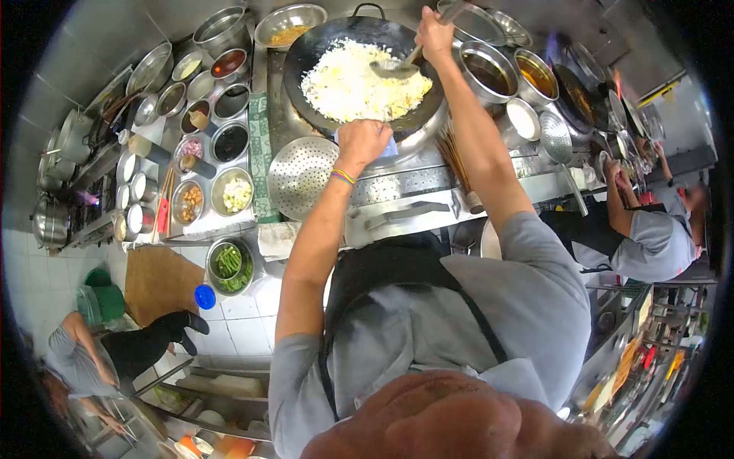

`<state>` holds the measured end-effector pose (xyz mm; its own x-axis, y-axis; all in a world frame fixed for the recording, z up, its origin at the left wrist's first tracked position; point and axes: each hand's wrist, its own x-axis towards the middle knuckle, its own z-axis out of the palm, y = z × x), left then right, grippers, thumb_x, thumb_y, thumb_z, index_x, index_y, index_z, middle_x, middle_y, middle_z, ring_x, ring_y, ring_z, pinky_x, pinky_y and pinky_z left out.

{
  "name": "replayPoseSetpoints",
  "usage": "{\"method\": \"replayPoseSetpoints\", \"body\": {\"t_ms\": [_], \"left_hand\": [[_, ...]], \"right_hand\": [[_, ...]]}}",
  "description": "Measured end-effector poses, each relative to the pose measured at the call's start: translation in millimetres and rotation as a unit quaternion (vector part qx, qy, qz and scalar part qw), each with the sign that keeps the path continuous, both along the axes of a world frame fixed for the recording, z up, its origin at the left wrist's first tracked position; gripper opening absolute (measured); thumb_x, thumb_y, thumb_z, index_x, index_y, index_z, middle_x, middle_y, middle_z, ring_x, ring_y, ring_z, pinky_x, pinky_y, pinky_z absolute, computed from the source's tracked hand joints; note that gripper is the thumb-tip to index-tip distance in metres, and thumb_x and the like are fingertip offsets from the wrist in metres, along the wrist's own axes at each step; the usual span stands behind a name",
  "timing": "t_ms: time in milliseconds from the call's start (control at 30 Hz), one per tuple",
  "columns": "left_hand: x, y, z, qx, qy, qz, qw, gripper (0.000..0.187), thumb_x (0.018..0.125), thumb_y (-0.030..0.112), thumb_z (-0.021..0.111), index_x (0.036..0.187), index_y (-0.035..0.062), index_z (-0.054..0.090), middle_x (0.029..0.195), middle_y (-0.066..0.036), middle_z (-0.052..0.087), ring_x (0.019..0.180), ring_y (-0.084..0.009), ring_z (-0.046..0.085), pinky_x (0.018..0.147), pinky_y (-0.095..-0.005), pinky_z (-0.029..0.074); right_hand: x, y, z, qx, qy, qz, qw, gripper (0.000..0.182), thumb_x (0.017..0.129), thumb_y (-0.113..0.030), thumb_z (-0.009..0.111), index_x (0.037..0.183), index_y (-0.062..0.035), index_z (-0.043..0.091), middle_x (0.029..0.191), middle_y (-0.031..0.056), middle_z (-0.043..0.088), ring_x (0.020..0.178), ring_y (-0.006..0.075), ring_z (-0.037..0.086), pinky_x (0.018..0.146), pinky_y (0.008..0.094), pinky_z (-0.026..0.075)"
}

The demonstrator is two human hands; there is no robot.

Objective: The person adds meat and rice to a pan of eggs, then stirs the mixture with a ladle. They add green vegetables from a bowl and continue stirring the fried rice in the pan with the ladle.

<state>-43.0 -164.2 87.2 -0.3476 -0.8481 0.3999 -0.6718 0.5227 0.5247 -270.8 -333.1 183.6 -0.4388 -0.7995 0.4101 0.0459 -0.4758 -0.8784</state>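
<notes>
A large black wok [306, 57] full of pale fried rice [359, 80] sits on the burner in front of me. My left hand [363, 141] grips the wok's near rim through a light blue cloth [390, 148]. My right hand [433, 34] is closed on the handle of a metal ladle [394, 69], whose bowl rests in the rice near the wok's far right side. Both arms are stretched forward over the steel counter.
Many bowls of sauces and chopped ingredients [202, 115] stand left of the wok, with a perforated skimmer [300, 177] beside it. Pots of liquid [489, 73] stand to the right. Another cook [650, 237] works at the right, and a person [84, 356] crouches at lower left.
</notes>
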Motion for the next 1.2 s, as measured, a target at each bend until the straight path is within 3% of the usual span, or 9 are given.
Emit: {"method": "replayPoseSetpoints", "body": {"t_ms": [67,167,300,400,600,700,800,1033,1200], "left_hand": [[-1.5,1.6,-0.9,-0.006,-0.004,-0.001,1.0,0.036,0.088,0.038,0.061,0.069,0.01,0.074,0.069,-0.019,0.068,0.065,-0.04,0.067,0.063,-0.0489,0.055],[-7.8,0.4,-5.5,-0.03,-0.019,0.019,0.999,0.036,0.089,0.038,0.061,0.072,0.0105,0.076,0.069,-0.018,0.069,0.064,-0.0386,0.068,0.064,-0.049,0.056],[-5.0,8.6,-14.5,-0.039,-0.033,0.014,0.999,0.036,0.088,0.035,0.06,0.07,0.0079,0.076,0.069,-0.02,0.069,0.062,-0.0392,0.069,0.064,-0.0498,0.057],[19.5,62.3,67.9,0.021,-0.051,0.001,0.998,0.034,0.086,0.033,0.06,0.07,0.0074,0.076,0.069,-0.021,0.069,0.062,-0.0389,0.069,0.062,-0.0494,0.056],[17.3,47.7,92.6,-0.071,0.028,-0.011,0.997,0.037,0.085,0.035,0.059,0.064,0.0076,0.072,0.062,-0.019,0.065,0.056,-0.038,0.066,0.055,-0.0493,0.053],[21.3,65.2,-3.3,-0.043,-0.031,-0.004,0.999,0.036,0.085,0.033,0.059,0.063,0.0083,0.073,0.06,-0.018,0.065,0.055,-0.0368,0.065,0.054,-0.0476,0.053],[39.5,104.5,-12.9,-0.007,-0.028,-0.038,0.999,0.037,0.086,0.031,0.058,0.059,0.0087,0.07,0.056,-0.017,0.063,0.052,-0.0345,0.064,0.053,-0.0473,0.052],[33.8,67.8,90.3,-0.071,0.085,0.0,0.994,0.031,0.081,0.032,0.066,0.061,0.0092,0.073,0.058,-0.017,0.063,0.054,-0.0373,0.065,0.052,-0.0457,0.052],[26.7,52.0,76.8,-0.095,0.064,-0.009,0.993,0.032,0.08,0.032,0.064,0.059,0.0093,0.071,0.058,-0.017,0.064,0.052,-0.0362,0.064,0.053,-0.0454,0.053]], "right_hand": [[11.4,34.2,37.8,0.014,-0.054,0.172,0.984,0.037,0.098,-0.027,0.069,0.07,-0.0112,0.052,0.053,-0.0048,0.04,0.042,0.0115,0.041,0.04,0.031,0.031],[57.3,71.4,22.8,-0.059,0.031,0.105,0.992,0.038,0.101,-0.028,0.065,0.071,-0.0136,0.047,0.051,-0.0049,0.035,0.038,0.0091,0.029,0.036,0.0304,0.024],[111.7,105.3,-5.2,-0.036,-0.07,0.203,0.976,0.042,0.102,-0.026,0.063,0.068,-0.0117,0.044,0.05,-0.0042,0.032,0.037,0.0091,0.028,0.036,0.0299,0.024],[106.0,136.4,60.5,0.037,-0.039,0.248,0.967,0.044,0.101,-0.03,0.064,0.068,-0.0126,0.041,0.051,-0.0051,0.029,0.037,0.008,0.028,0.035,0.0288,0.022],[128.2,154.8,56.3,-0.011,-0.069,0.177,0.982,0.046,0.1,-0.031,0.066,0.067,-0.0117,0.04,0.05,-0.0035,0.03,0.037,0.0079,0.027,0.036,0.0275,0.02],[125.0,142.5,6.7,-0.095,0.025,0.154,0.983,0.044,0.104,-0.023,0.058,0.067,-0.0109,0.04,0.052,-0.0051,0.031,0.039,0.0067,0.027,0.038,0.0286,0.02],[117.7,162.7,27.1,-0.142,0.064,0.161,0.975,0.045,0.105,-0.024,0.057,0.066,-0.0109,0.039,0.053,-0.005,0.031,0.041,0.0067,0.03,0.038,0.0281,0.024],[132.3,192.0,94.7,0.077,0.028,0.12,0.989,0.037,0.103,-0.025,0.061,0.071,-0.0171,0.045,0.051,-0.0084,0.037,0.037,0.0055,0.034,0.034,0.0248,0.025],[115.2,146.0,42.3,0.076,-0.034,0.128,0.988,0.036,0.103,-0.025,0.062,0.071,-0.0155,0.047,0.051,-0.0082,0.039,0.037,0.0063,0.037,0.034,0.0258,0.026]]}}
